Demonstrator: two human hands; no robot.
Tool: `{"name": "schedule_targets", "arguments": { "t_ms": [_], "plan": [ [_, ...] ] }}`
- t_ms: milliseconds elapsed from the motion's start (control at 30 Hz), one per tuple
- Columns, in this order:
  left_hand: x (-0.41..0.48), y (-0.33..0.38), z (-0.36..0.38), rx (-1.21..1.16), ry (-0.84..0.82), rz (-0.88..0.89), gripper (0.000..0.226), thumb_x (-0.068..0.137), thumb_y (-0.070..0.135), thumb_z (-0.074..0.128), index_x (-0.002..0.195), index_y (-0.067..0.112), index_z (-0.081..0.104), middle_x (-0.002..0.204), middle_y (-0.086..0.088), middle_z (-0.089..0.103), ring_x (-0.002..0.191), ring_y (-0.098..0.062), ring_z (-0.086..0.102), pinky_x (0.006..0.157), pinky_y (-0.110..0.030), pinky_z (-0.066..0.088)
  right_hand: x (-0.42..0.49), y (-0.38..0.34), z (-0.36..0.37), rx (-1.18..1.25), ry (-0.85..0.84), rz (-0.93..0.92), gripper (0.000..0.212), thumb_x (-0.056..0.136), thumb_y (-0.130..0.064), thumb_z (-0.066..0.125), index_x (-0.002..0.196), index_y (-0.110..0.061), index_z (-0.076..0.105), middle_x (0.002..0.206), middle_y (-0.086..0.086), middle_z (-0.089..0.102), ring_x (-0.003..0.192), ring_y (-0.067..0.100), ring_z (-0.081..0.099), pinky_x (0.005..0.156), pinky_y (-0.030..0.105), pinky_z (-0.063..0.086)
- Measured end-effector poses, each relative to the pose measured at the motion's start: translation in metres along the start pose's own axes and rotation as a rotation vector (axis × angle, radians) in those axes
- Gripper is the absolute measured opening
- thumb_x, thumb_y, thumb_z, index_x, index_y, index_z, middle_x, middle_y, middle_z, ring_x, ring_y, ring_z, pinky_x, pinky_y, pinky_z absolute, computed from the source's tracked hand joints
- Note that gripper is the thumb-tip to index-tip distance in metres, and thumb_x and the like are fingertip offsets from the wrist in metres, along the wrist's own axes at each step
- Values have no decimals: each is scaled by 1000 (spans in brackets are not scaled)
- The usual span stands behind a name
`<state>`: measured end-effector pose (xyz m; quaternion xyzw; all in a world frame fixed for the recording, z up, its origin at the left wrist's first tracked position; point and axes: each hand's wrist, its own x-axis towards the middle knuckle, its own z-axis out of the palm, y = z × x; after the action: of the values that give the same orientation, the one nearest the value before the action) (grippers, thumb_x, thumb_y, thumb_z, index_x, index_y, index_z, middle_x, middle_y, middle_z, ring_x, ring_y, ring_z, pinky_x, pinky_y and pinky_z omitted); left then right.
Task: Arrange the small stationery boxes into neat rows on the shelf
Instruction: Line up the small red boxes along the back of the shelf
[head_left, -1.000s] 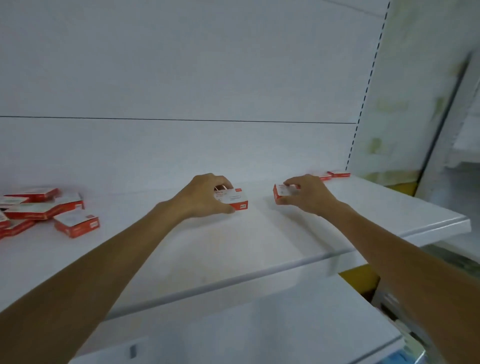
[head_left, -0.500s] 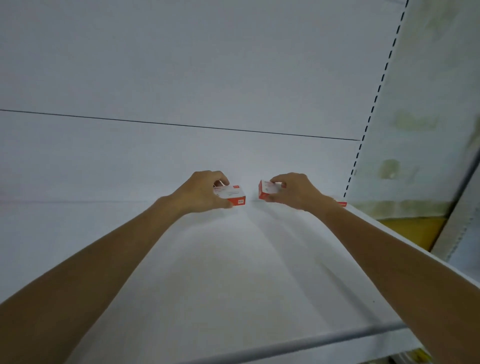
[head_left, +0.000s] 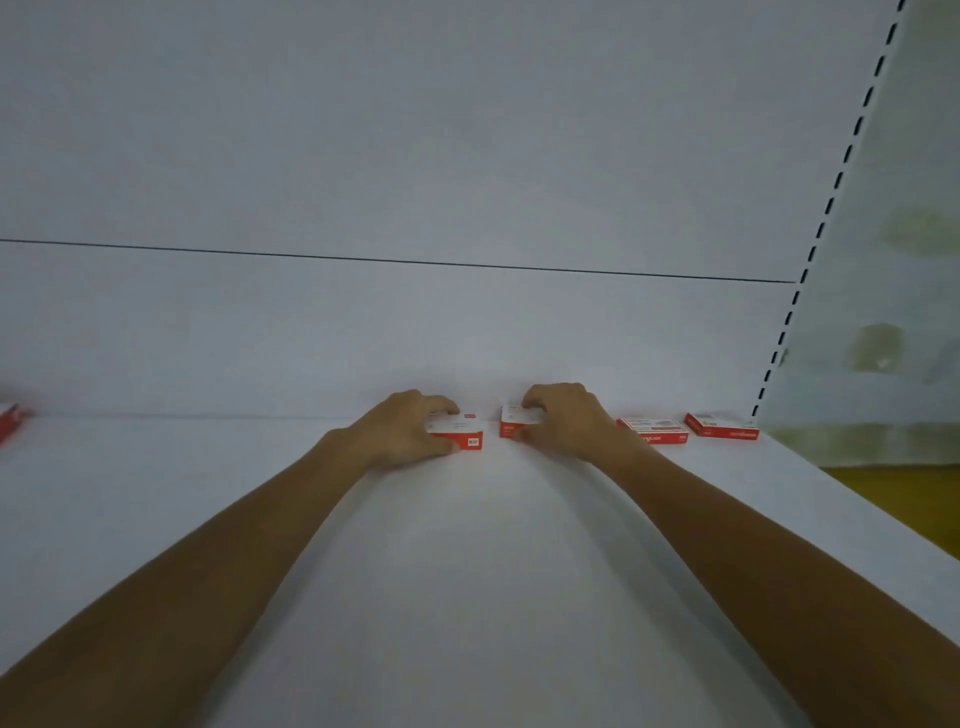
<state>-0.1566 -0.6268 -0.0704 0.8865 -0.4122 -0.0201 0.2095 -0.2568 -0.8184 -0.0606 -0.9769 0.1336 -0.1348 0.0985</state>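
On the head camera we see a white shelf (head_left: 467, 571) with a back panel (head_left: 415, 156) behind it. A third box (head_left: 654, 430) and a corner box (head_left: 722, 426) lie flat at the back right, and an edge box (head_left: 8, 423) shows at far left. Our left hand (head_left: 410, 431) clamps the left box (head_left: 460, 434) and our right hand (head_left: 566, 421) clamps the right box (head_left: 514, 423), each hand hiding much of its box. Both boxes lie flat by the panel with a gap between them, their long sides running left to right.

No wording can be read: the small red-and-white cardboard boxes (head_left: 655, 431) along the back of the white shelf (head_left: 467, 571) bear white print on red fronts and one dark code mark, all too blurred.
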Motion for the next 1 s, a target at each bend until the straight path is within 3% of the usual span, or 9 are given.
{"name": "schedule_targets", "arguments": {
  "t_ms": [100, 233, 267, 333, 433, 567, 800, 900, 1000],
  "plan": [
    [0, 3, 1, 32, -2, -17, 56, 81, 39, 62, 132, 27, 42, 125, -10, 48, 114, -25, 46, 95, -31, 38, -1, -5, -2, -191, 8, 13, 48, 82, -58, 52, 111, -21, 61, 114, 3, 60, 103, 24, 56, 77, 30, 38],
    [-20, 3, -5, 39, 37, -67, 68, 79, 45, 62, 138, 26, 31, 131, -9, 41, 122, -26, 39, 100, -38, 37, -5, -25, -5, -507, 45, -13, 36, 89, -39, 49, 115, -14, 58, 119, 10, 45, 108, 26, 46, 80, 34, 34],
    [-29, -2, -11, 49, 54, -71, 68, 80, 45, 62, 137, 25, 33, 132, -9, 40, 123, -26, 38, 101, -37, 36, -7, -32, -6, -494, 26, -5, 37, 89, -39, 49, 117, -16, 57, 122, 10, 43, 114, 28, 41, 87, 38, 34],
    [-50, -17, -31, 56, 107, -77, 61, 81, 46, 60, 133, 24, 38, 130, -6, 43, 120, -22, 41, 96, -31, 36, -11, -50, -12, -209, -26, 15, 42, 87, -41, 53, 123, -21, 53, 128, 10, 41, 123, 29, 35, 99, 43, 30],
    [-91, -48, -63, -7, 217, -107, 44, 84, 48, 54, 122, 24, 50, 117, 0, 52, 102, -14, 47, 86, -25, 36, -12, -95, -25, 164, 64, -117, 38, 86, -29, 57, 123, -19, 55, 129, 9, 46, 123, 26, 40, 102, 39, 35],
    [-159, -93, -92, -43, 346, -172, 31, 89, 44, 48, 107, 22, 60, 104, 3, 59, 94, -11, 51, 83, -25, 37, -13, -187, -23, 199, 154, -312, 38, 86, -23, 55, 123, -15, 54, 125, 10, 52, 119, 25, 43, 102, 38, 35],
    [-306, -176, -152, 86, 403, -330, 24, 89, 37, 51, 99, 20, 64, 94, 6, 58, 88, -13, 54, 74, -26, 37, -43, -355, 21, 318, 2, -485, 39, 86, -23, 56, 125, -16, 51, 121, 7, 54, 110, 22, 51, 96, 37, 42],
    [-366, -206, -175, 16, 500, -394, 20, 90, 36, 50, 91, 22, 63, 95, 3, 62, 85, -12, 52, 66, -24, 34, -59, -417, 41, 338, -62, -516, 39, 85, -24, 57, 123, -18, 51, 119, 4, 58, 106, 21, 56, 90, 35, 45],
    [-414, -226, -190, -56, 580, -431, 16, 91, 37, 49, 91, 28, 62, 96, 9, 59, 89, -9, 51, 73, -22, 31, -74, -471, 59, 332, -76, -565, 40, 85, -21, 57, 125, -18, 51, 120, 5, 59, 104, 24, 57, 85, 34, 44]
  ]
}}
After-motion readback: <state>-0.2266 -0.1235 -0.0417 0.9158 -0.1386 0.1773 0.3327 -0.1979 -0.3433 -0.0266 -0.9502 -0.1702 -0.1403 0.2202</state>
